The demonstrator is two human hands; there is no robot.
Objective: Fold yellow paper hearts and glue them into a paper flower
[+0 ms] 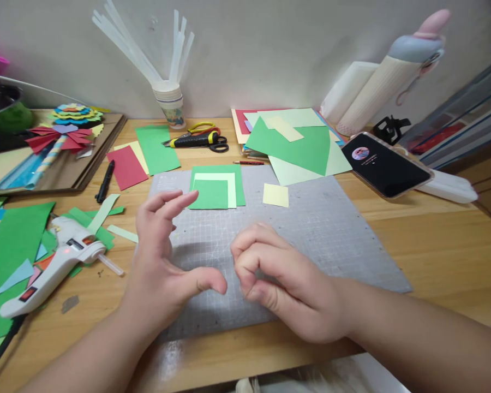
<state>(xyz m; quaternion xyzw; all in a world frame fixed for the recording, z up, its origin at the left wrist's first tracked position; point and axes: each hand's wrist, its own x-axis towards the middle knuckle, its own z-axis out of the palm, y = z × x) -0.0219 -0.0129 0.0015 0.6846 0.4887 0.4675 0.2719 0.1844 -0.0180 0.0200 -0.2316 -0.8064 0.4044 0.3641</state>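
Note:
My left hand (pixel 167 256) hovers over the left part of a grey cutting mat (pixel 331 234), fingers and thumb spread wide with nothing between them. Facing it, my right hand (pixel 282 284) is curled, its fingertips pressed near the thumb; whether anything small sits in that pinch is hidden. Behind the left hand, a pale green square (pixel 231 188) lies on a larger green paper square (pixel 240 185), with a smaller green square (pixel 210 195) on top. A pale yellow paper square (pixel 275 195) lies on the mat beyond my right hand.
At the left are a white glue gun (pixel 71 251), green scraps (pixel 16 245) and a black pen (pixel 105 183). Scissors (pixel 219 143) lie behind the mat, near a paper cup (pixel 172 106) holding glue sticks. Stacked paper (pixel 298 144), a phone (pixel 387 164) and a bottle (pixel 388 79) are at the right.

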